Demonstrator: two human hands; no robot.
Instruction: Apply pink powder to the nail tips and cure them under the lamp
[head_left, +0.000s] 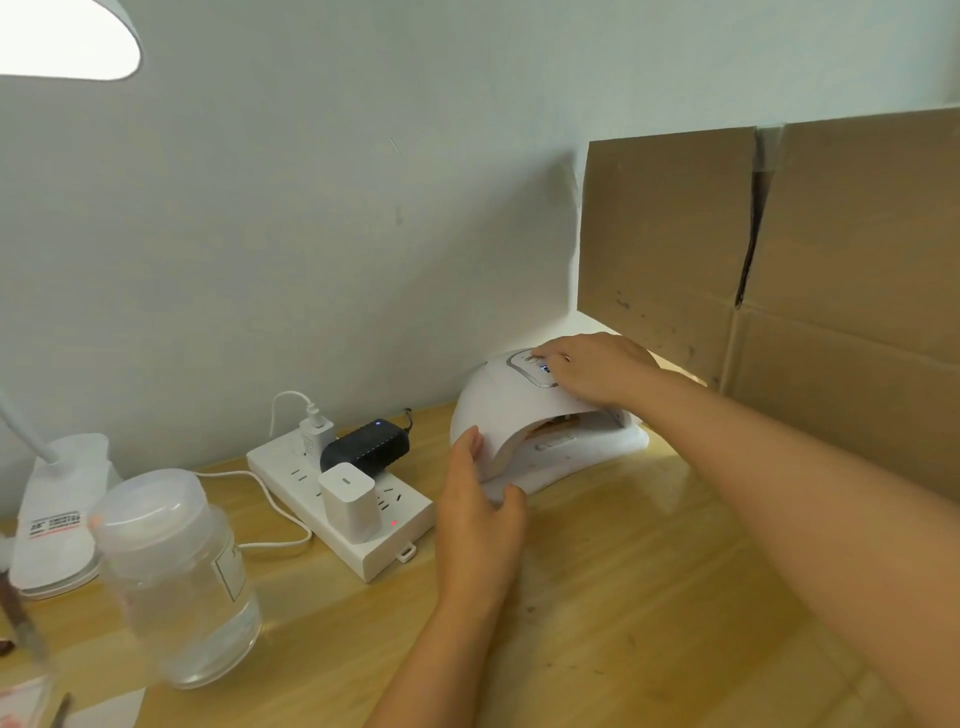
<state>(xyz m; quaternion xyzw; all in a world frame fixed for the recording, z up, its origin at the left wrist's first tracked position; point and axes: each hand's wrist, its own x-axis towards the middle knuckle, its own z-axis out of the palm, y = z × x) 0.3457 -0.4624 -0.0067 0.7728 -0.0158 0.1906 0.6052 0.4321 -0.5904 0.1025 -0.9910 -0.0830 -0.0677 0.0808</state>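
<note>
A white dome-shaped nail lamp stands on the wooden table against the wall, with a small lit display on its top panel. My right hand lies over the top of the lamp, and a fingertip presses a button on the panel. My left hand rests against the lamp's left front edge, thumb by the base and fingers straight along the shell. Something orange-brown shows inside the lamp's opening; I cannot make out what it is. No pink powder is in sight.
A white power strip with several plugs and a black adapter lies left of the lamp. A clear plastic jar and a desk lamp base stand at the left. A cardboard box stands behind on the right.
</note>
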